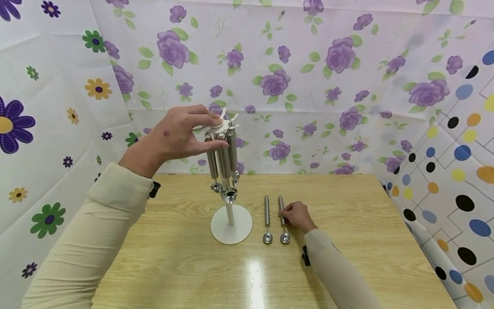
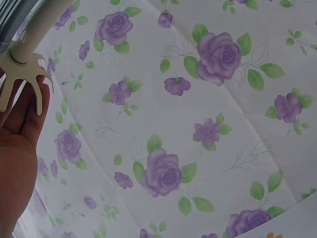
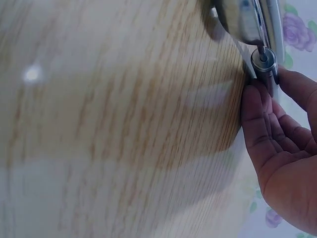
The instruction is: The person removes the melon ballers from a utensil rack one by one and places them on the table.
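A white utensil stand point(image 1: 221, 234) with a round base and a hooked top stands on the table. My left hand point(image 1: 181, 133) grips that top, fingers over it and thumb below, near the handles. Several steel ladles point(image 1: 229, 196) hang from its hooks. In the left wrist view, the fingers of my left hand point(image 2: 22, 144) reach behind the white hooks point(image 2: 22, 72). My right hand point(image 1: 299, 215) pinches the handle of a small steel ladle point(image 1: 281, 205) lying on the table. The right wrist view shows its bowl point(image 3: 242, 22) beyond the fingertips. A second ladle point(image 1: 266, 210) lies parallel, left of it.
The wooden table point(image 1: 185, 270) reaches back to a curtain point(image 1: 247, 77) with purple flowers. Patterned sheets also hang at the left point(image 1: 50, 141) and right point(image 1: 455, 180). Light reflects off the tabletop near the front.
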`<state>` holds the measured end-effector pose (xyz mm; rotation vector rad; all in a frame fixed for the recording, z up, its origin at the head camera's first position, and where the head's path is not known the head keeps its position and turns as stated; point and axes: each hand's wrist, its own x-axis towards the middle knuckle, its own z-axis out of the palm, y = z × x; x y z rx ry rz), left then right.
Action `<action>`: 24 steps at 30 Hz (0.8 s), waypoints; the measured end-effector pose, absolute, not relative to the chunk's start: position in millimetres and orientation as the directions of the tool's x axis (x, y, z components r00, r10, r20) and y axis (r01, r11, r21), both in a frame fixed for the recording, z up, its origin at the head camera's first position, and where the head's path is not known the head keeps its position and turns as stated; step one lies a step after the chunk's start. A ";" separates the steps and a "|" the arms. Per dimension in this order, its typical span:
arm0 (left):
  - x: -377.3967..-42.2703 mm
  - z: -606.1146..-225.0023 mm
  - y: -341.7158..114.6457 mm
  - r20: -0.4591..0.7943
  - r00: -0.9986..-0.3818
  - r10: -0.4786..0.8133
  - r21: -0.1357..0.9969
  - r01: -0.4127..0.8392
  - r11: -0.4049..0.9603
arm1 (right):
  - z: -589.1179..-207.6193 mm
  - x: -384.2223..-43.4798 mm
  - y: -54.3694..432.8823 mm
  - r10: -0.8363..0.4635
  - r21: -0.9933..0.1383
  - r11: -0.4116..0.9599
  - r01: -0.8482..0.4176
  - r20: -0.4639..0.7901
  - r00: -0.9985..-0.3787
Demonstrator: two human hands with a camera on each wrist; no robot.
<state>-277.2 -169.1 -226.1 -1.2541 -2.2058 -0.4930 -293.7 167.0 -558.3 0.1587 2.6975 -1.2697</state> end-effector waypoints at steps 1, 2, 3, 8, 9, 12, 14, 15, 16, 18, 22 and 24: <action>-277.2 -225.9 -169.5 0.618 -0.418 0.666 0.052 0.867 0.496 | -558.4 -293.8 167.0 0.030 -0.754 0.636 0.162 -0.185 -0.982; -277.3 -225.8 -170.0 0.615 -0.421 0.667 0.064 0.869 0.490 | -558.6 -294.0 167.0 0.033 -0.753 0.638 0.164 -0.187 -0.982; -277.5 -225.6 -170.8 0.610 -0.428 0.667 0.080 0.870 0.486 | -558.8 -294.2 167.0 0.032 -0.750 0.641 0.163 -0.185 -0.982; -277.7 -221.6 -173.2 0.579 -0.476 0.662 0.164 0.864 0.477 | -559.6 -294.5 166.8 0.032 -0.742 0.650 0.161 -0.185 -0.982; -277.6 -220.1 -173.2 0.570 -0.490 0.660 0.175 0.857 0.484 | -559.7 -294.3 166.9 0.031 -0.742 0.651 0.159 -0.183 -0.983; -277.2 -213.7 -172.3 0.537 -0.514 0.669 0.184 0.845 0.501 | -559.9 -294.0 167.1 0.025 -0.748 0.646 0.152 -0.178 -0.984; -277.2 -209.5 -171.6 0.511 -0.526 0.680 0.179 0.839 0.514 | -560.0 -293.7 167.5 0.023 -0.752 0.643 0.148 -0.174 -0.984; -277.5 -207.5 -171.3 0.497 -0.529 0.688 0.174 0.837 0.518 | -559.9 -293.6 167.6 0.022 -0.752 0.643 0.147 -0.174 -0.984; -277.9 -205.6 -170.8 0.484 -0.530 0.696 0.168 0.837 0.520 | -559.9 -293.5 167.7 0.022 -0.751 0.643 0.147 -0.174 -0.984; -279.2 -202.8 -169.9 0.464 -0.536 0.705 0.158 0.833 0.530 | -559.9 -293.7 167.9 0.027 -0.745 0.650 0.150 -0.174 -0.984; -280.8 -200.8 -168.4 0.446 -0.560 0.699 0.154 0.817 0.556 | -560.1 -294.0 168.3 0.032 -0.736 0.659 0.154 -0.177 -0.984; -281.0 -201.6 -168.2 0.449 -0.569 0.688 0.152 0.808 0.569 | -560.0 -294.1 168.3 0.033 -0.738 0.657 0.155 -0.177 -0.984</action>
